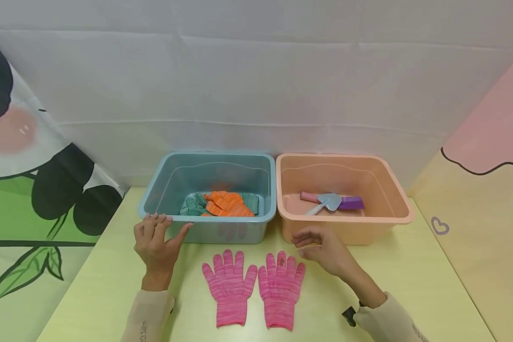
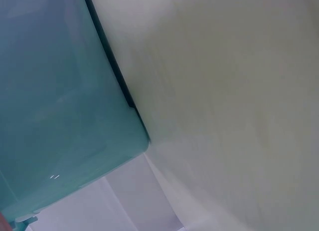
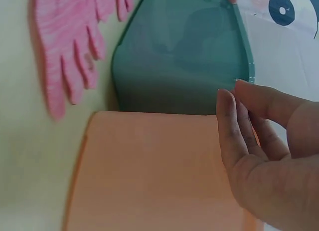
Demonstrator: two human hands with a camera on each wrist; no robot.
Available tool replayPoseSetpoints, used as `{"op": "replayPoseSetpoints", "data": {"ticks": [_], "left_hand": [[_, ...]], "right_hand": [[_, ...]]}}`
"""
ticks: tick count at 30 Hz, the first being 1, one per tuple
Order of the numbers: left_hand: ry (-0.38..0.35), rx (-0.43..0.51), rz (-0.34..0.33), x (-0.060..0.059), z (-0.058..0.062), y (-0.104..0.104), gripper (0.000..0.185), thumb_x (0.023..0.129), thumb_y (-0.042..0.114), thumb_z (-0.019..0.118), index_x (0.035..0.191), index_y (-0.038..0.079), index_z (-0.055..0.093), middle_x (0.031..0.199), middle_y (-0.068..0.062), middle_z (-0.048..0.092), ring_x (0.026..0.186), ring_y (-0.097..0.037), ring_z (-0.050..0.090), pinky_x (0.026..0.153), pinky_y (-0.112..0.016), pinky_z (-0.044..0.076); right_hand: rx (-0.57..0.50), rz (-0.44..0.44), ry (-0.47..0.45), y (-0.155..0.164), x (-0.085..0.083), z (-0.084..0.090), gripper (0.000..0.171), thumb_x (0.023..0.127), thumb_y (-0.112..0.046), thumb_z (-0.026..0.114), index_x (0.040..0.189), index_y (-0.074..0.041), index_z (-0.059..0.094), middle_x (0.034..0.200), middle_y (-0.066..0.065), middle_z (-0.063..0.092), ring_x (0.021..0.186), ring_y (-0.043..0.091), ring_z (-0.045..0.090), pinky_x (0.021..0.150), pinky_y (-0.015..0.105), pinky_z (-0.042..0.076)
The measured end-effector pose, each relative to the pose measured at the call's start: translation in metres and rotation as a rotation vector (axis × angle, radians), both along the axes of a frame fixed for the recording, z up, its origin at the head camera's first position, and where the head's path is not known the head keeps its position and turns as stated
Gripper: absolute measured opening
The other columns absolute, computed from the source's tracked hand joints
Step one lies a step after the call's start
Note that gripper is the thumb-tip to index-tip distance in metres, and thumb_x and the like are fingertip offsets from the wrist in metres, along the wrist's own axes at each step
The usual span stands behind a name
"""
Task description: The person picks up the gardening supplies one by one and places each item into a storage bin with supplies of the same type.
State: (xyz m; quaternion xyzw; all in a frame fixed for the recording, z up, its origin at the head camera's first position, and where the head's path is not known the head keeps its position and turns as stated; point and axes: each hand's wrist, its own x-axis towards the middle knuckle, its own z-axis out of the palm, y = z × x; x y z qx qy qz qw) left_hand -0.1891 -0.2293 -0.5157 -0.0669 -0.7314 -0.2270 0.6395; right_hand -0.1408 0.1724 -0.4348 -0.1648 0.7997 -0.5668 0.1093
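My left hand (image 1: 157,244) is at the front left corner of the blue bin (image 1: 222,232), fingertips at its rim and thumb spread to the right. Inside that bin lie orange gloves (image 1: 229,204) and green gloves (image 1: 194,205). In front of the peach bin (image 1: 346,232) hovers my right hand (image 1: 322,249), fingers loosely bent and holding nothing. The right wrist view shows this hand (image 3: 269,146) with thumb and fingertips near each other. A pair of pink knitted gloves, the left one (image 1: 231,289) and the right one (image 1: 280,292), lies flat on the table, fingers pointing toward the bins.
Within the peach bin are a small trowel with a light blue blade (image 1: 330,201) and a purple-headed tool (image 1: 351,203) with a pink handle. Both bins stand side by side on the pale yellow table (image 1: 188,304), before a white sheet (image 1: 256,85). Printed panels flank the table.
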Motion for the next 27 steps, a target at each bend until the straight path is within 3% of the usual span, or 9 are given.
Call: {"op": "replayPoseSetpoints", "data": {"ticks": [3,6,13,27], "left_hand": [[0.006,0.002,-0.001,0.0,0.002,0.0,0.072,0.089,0.067,0.074,0.091,-0.005,0.077,0.089,-0.023,0.073,0.085,-0.046,0.063,0.112,-0.021,0.043],[0.02,0.004,-0.011,-0.001,0.002,0.001,0.072,0.089,0.067,0.074,0.089,-0.005,0.077,0.087,-0.023,0.072,0.084,-0.046,0.062,0.112,-0.019,0.042],[0.034,0.009,-0.017,-0.003,0.001,0.001,0.072,0.09,0.067,0.074,0.087,-0.006,0.076,0.085,-0.023,0.071,0.083,-0.046,0.061,0.113,-0.017,0.041],[0.043,0.021,-0.024,-0.004,0.001,0.002,0.074,0.09,0.066,0.074,0.087,-0.007,0.076,0.085,-0.025,0.071,0.082,-0.047,0.06,0.113,-0.018,0.041]], "right_hand": [[0.0,-0.018,-0.029,0.004,0.004,-0.009,0.033,0.091,0.012,0.069,0.124,0.013,0.067,0.117,0.024,0.074,0.107,0.035,0.073,0.082,0.028,0.063],[-0.002,-0.033,-0.056,0.006,0.009,-0.018,0.032,0.09,0.011,0.07,0.123,0.012,0.068,0.115,0.022,0.075,0.108,0.041,0.072,0.081,0.027,0.063],[-0.033,-0.049,-0.098,0.009,0.018,-0.038,0.031,0.089,0.012,0.07,0.12,0.012,0.068,0.115,0.032,0.071,0.106,0.047,0.071,0.078,0.025,0.062],[-0.048,-0.063,-0.133,0.015,0.032,-0.056,0.031,0.09,0.011,0.072,0.121,0.011,0.068,0.114,0.028,0.074,0.106,0.046,0.072,0.079,0.023,0.061]]}}
